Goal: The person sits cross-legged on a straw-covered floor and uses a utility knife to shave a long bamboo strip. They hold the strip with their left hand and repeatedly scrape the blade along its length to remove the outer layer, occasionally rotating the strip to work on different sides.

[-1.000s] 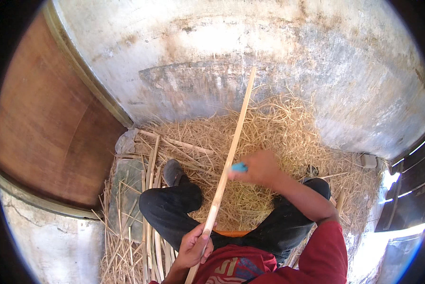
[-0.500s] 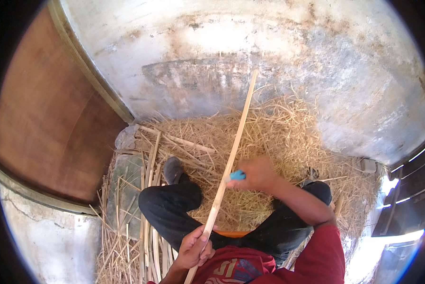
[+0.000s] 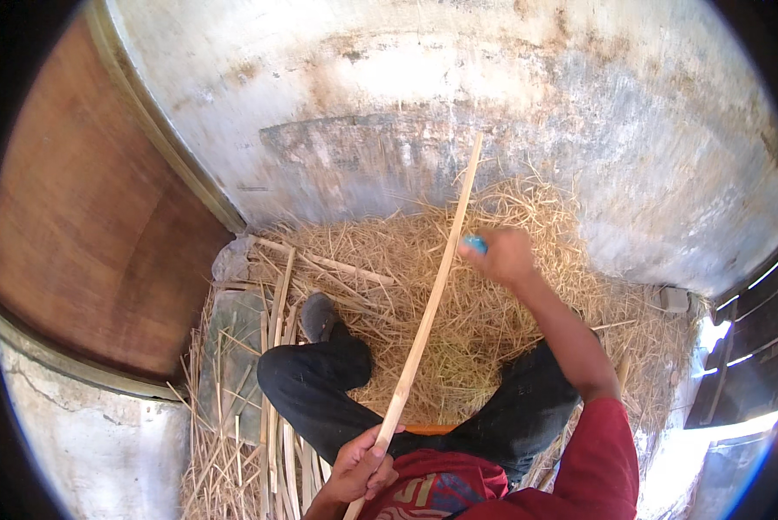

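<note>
A long pale strip of split bamboo or wood (image 3: 430, 312) slants from my lap up toward the wall. Its lower end is wrapped by the fingers of my left hand (image 3: 360, 465), close to my belly. Farther up, my right hand (image 3: 503, 256) is closed round a small blue tool (image 3: 475, 244), held against or right beside the strip's right edge. Most of the tool is hidden in the fist, so its working edge cannot be made out.
My bent legs (image 3: 315, 386) flank the strip. Straw-like shavings (image 3: 528, 217) cover the floor. More long strips (image 3: 272, 416) lie at the left by a grey slab (image 3: 233, 347). A stained wall (image 3: 389, 165) stands ahead, a brown door panel (image 3: 103, 208) to the left.
My right hand with the blue tool has moved up along the strip, away from my body. The strip's far end has shifted slightly right; my left hand keeps its hold.
</note>
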Tool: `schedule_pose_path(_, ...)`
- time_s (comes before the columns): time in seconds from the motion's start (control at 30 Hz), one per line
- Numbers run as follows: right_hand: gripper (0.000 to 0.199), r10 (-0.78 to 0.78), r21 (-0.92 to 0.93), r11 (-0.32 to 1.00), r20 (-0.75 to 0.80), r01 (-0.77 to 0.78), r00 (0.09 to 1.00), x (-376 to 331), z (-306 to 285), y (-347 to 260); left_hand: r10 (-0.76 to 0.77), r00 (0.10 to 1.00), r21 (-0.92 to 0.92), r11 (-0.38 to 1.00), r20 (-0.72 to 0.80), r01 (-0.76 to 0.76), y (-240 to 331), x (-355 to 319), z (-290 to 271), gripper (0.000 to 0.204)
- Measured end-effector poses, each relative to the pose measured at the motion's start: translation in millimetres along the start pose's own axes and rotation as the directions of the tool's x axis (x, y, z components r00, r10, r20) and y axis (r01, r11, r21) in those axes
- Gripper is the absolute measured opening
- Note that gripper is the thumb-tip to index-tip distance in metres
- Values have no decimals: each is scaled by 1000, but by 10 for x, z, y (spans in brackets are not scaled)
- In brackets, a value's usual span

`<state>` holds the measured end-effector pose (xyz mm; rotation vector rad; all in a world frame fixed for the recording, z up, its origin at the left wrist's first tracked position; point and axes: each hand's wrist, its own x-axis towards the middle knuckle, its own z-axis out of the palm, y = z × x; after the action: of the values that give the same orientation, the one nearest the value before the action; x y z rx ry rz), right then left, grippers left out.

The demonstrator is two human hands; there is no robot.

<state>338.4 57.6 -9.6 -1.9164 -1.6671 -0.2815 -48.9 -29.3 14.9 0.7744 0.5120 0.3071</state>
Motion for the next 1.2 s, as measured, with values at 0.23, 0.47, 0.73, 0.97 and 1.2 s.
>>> schedule_pose_path(0.23,70,177,-91,982,99,-168,979,159,-42,153,-19,999,120,993,30,15,-74,-205,-63,43)
schedule_pose_path(0.47,74,635,114,759,-352,-641,688,279,-452,2216,100,995,555,827,15,-92,-437,-266,-48,41)
schedule_pose_path(0.73,65,765,595,257,357,-762,536,28,-671,1319,100,987,22,995,-127,-98,14,41,-232,45)
schedule_pose_path(0.97,35,454,703,179,562,-689,691,8,-647,617,154,987,36,988,-53,-152,105,188,-120,44)
schedule_pose_path(1.2,37,148,749,-250,656,-614,740,-17,-566,343,164,985,45,986,-47,-162,71,176,-152,44)
